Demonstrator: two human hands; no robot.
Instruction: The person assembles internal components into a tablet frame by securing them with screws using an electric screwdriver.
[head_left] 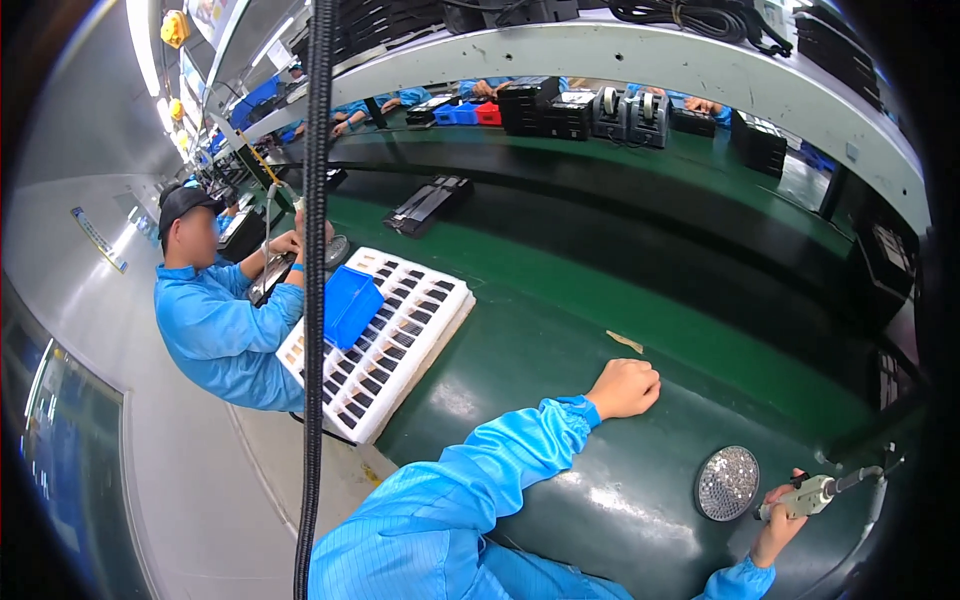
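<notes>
My left hand rests on the green bench top, its fingers curled into a fist. No object shows in it, though the inside of the palm is hidden. At the lower right, my right hand is wrapped round a pale electric screwdriver with a cord at its far end. Just left of the screwdriver lies a round dish of small shiny metal parts, perhaps screws. A scrap of yellowish tape or paper lies on the bench beyond my left fist.
A white foam tray of dark parts, with a blue bin on it, stands left. Beside it a person in blue works. A dark conveyor carries a flat device. A black cable hangs in front; a shelf beam runs overhead.
</notes>
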